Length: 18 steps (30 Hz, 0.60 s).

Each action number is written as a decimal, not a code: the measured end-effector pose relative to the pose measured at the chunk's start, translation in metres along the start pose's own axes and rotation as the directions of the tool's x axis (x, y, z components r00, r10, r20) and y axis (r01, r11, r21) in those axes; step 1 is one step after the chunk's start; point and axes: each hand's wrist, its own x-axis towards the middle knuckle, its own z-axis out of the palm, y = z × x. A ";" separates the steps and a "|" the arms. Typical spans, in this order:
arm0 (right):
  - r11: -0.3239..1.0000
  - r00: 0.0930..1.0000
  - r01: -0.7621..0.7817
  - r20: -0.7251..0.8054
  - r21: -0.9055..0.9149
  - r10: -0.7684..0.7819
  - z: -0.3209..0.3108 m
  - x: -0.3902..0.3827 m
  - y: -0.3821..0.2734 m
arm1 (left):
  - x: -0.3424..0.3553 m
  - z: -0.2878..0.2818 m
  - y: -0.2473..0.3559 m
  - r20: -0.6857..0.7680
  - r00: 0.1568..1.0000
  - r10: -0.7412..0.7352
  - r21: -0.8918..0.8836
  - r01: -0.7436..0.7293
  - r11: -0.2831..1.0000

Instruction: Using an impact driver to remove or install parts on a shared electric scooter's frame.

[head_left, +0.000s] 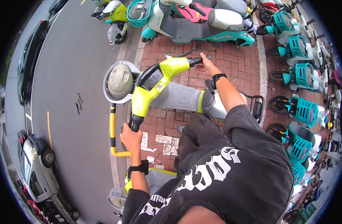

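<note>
A yellow-green scooter (141, 100) stands before me, with a dark display (150, 76) on its handlebar and a grey helmet (120, 84) in its front basket (108, 77). My left hand (131, 135) grips the lower, left handlebar grip, beside its brake lever. My right hand (204, 65) is on the right handlebar grip (195, 60), with its fingers around the far end. The grey footboard (176, 96) and seat (219, 108) lie beneath my arms.
Teal shared scooters (301, 76) line the right side; another (197, 33) stands ahead on red brick paving (159, 50). A yellow-black post (112, 130) is beside my front basket. On the left are asphalt (73, 130), a silver car (40, 168) and a dark car (29, 59).
</note>
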 end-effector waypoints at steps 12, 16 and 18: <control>0.526 0.479 0.410 -0.316 -0.745 -0.819 -0.309 -0.133 0.043 | -0.074 0.033 0.073 -0.089 0.955 -0.282 -0.007 0.282 0.959; 0.813 0.698 0.088 -0.547 -0.576 -0.463 -0.465 -0.085 0.124 | -0.064 0.049 0.089 -0.045 0.957 -0.288 0.057 0.290 0.955; 0.882 0.950 -0.281 -0.018 0.378 0.311 -0.479 -0.070 0.152 | -0.063 0.051 0.090 -0.035 0.950 -0.309 0.039 0.311 0.950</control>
